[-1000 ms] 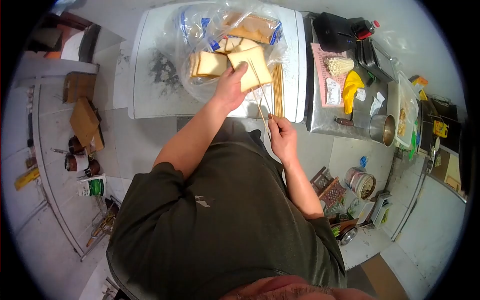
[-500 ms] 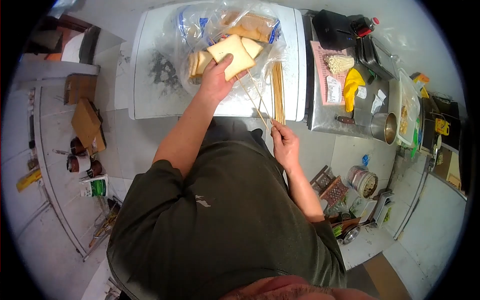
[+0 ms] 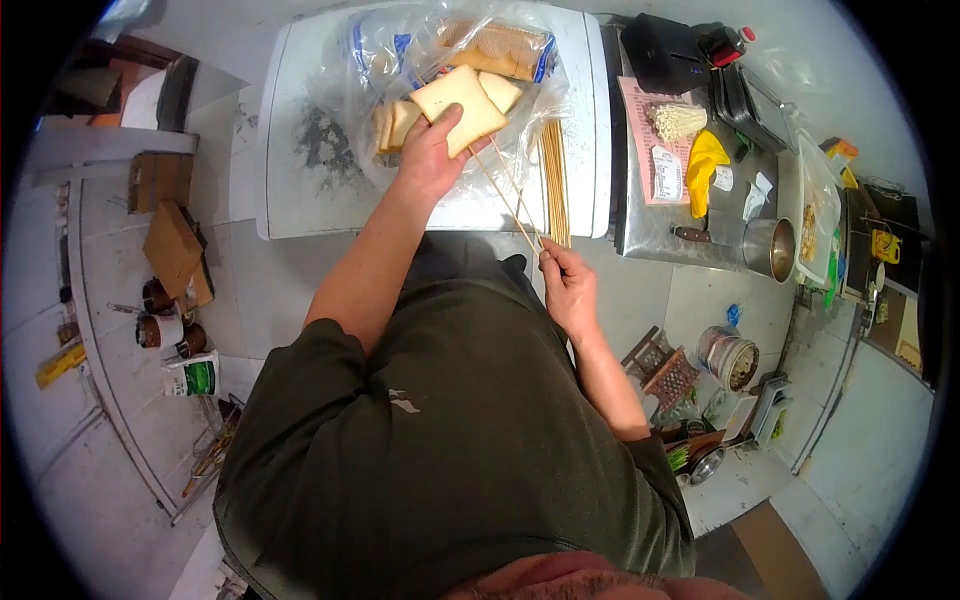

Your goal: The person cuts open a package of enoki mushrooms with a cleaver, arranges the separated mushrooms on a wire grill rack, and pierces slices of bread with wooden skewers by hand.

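My left hand grips a slice of bread, thumb on top and fingers beneath. Two thin wooden skewers run from the slice toward my body; one tip pokes out past its far left edge. Closed around the near end of a skewer, my right hand is just off the table edge. More bread slices lie under and beside the held one, on a clear plastic bag. A bundle of skewers lies on the table to the right of the bag.
The white table is in front of me. To its right, a metal counter bears enoki mushrooms, a yellow cloth, a knife and a steel pot. Cardboard boxes stand on the left floor.
Both hands keep nearly the same place and grip. The view has shifted very slightly; the bread and skewers show hardly any movement.
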Demonstrator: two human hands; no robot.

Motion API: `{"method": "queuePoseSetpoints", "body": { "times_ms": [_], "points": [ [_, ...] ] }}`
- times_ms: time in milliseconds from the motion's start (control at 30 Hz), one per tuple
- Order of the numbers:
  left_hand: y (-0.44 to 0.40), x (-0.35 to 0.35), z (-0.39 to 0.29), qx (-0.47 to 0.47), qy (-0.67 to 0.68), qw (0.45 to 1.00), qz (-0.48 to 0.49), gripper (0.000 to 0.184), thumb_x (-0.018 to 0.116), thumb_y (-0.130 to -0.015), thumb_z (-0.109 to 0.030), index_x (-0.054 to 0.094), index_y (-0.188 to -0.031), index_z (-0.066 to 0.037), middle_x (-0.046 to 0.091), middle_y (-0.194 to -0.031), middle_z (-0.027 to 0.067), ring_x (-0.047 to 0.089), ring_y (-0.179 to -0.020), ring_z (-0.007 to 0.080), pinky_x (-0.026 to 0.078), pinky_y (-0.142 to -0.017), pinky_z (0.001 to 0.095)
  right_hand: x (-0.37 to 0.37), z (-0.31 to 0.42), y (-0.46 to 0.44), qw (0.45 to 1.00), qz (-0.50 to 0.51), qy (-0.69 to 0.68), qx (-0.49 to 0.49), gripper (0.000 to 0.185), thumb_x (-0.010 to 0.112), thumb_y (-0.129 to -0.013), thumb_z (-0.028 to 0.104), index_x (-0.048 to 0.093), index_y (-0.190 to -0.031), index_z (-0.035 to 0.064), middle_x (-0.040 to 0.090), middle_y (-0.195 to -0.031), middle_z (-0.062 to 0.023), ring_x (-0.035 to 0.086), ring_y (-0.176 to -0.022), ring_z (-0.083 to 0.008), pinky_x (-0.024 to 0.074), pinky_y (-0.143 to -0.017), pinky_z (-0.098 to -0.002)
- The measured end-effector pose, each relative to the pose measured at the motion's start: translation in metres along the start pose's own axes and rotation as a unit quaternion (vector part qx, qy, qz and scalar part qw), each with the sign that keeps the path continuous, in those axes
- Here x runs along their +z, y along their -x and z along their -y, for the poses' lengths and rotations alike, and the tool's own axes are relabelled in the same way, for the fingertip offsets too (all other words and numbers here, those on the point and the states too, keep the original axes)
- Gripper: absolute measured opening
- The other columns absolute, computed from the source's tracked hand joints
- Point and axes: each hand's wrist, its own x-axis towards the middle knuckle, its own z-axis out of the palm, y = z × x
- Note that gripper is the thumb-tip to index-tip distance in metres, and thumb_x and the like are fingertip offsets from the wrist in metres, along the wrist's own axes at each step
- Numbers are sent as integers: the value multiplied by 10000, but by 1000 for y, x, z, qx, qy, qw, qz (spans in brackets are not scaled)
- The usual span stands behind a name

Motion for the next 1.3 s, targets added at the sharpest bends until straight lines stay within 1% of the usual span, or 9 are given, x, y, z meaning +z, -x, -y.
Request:
{"method": "queuePoseSetpoints", "body": {
  "times_ms": [100, 200, 300, 400, 800, 900, 1200, 1300],
  "points": [
    [1, 2, -1, 0, -8, 1000, 2, 417, 544, -958, -146, 416, -1339, -37, 524, -1288, 130, 550, -1165, 303, 509, -938, 483, -1, -2, 1, 1000, 8, 5, 6, 223, 596, -911, 91, 668, -1099, -7, 649, -798, -88, 595, -730, -138, 480, -695, -268],
    [4, 5, -1, -4, -19, 1000, 1, 416, 546, -957, -147, 419, -1338, -39, 526, -1288, 123, 549, -1166, 297, 508, -939, 473, 2, -1, -1, 1000, -17, -17, -3, 195, 598, -885, 72, 670, -1047, -9, 608, -748, -151, 602, -684, -254, 480, -666, -321],
    [3, 3, 1, -4, -22, 1000, 6, 414, 547, -957, -149, 423, -1337, -43, 528, -1286, 118, 547, -1169, 291, 504, -940, 464, 1, 3, -2, 1000, -14, -10, 6, 195, 597, -887, 77, 670, -1047, -9, 608, -750, -153, 602, -684, -257, 480, -666, -324],
    [1, 0, 2, -2, -24, 1000, 5, 413, 546, -957, -151, 425, -1338, -45, 528, -1287, 116, 547, -1169, 288, 502, -944, 463, -1, 0, -1, 1000, 6, 5, 12, 225, 591, -913, 88, 665, -1101, -9, 635, -780, -80, 584, -726, -134, 475, -690, -268],
    [1, 4, 1, 0, -38, 999, 3, 407, 530, -966, -152, 414, -1332, -16, 521, -1291, 139, 547, -1167, 304, 508, -942, 471, 0, 1, 1, 1000, -1, -12, 1, 211, 585, -911, 71, 657, -1081, -31, 612, -766, -72, 565, -709, -127, 464, -677, -263],
    [0, 2, 4, 10, -36, 999, 20, 401, 521, -970, -150, 413, -1332, -16, 523, -1289, 141, 553, -1162, 302, 516, -933, 463, 2, -4, 1, 1000, 2, -18, 7, 210, 584, -913, 71, 655, -1081, -34, 607, -766, -71, 559, -705, -125, 460, -673, -260],
    [0, 4, 5, 7, -100, 994, 35, 408, 512, -968, -130, 400, -1343, -17, 533, -1273, 132, 562, -1149, 269, 518, -932, 427, 2, -1, 0, 1000, 10, -12, 18, 209, 586, -913, 69, 656, -1078, -38, 600, -757, -66, 555, -707, -123, 456, -668, -261],
    [2, 7, 8, 16, -89, 996, 28, 362, 546, -945, -95, 464, -1292, -32, 582, -1198, 103, 609, -1050, 230, 546, -855, 407, 8, 1, -1, 999, -12, -26, 18, 204, 600, -881, 68, 667, -1058, -6, 617, -757, -161, 603, -683, -271, 487, -680, -328]
  ]
}}
